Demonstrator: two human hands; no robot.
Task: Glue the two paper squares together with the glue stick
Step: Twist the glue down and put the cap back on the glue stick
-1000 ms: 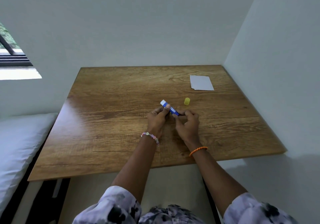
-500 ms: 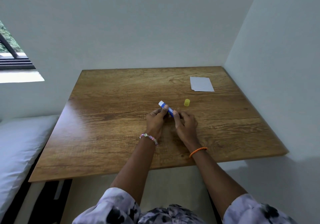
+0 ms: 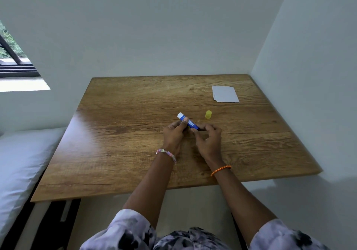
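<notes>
Both hands pinch the glue stick.
The left hand [image 3: 173,133] and right hand [image 3: 209,139] hold the round blue glue stick [image 3: 188,122] over the wooden tabletop [image 3: 116,143]; its yellow cap [image 3: 208,114] stands near flat white paper squares [image 3: 225,94].

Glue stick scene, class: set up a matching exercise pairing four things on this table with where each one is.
Things:
1. glue stick
2. yellow cap
3. paper squares
4. beaded bracelet

Places:
A. far right part of the table
B. on the left wrist
C. held between both hands
D. standing alone on the table, right of the glue stick

Pairs: 1-C, 2-D, 3-A, 4-B
</notes>
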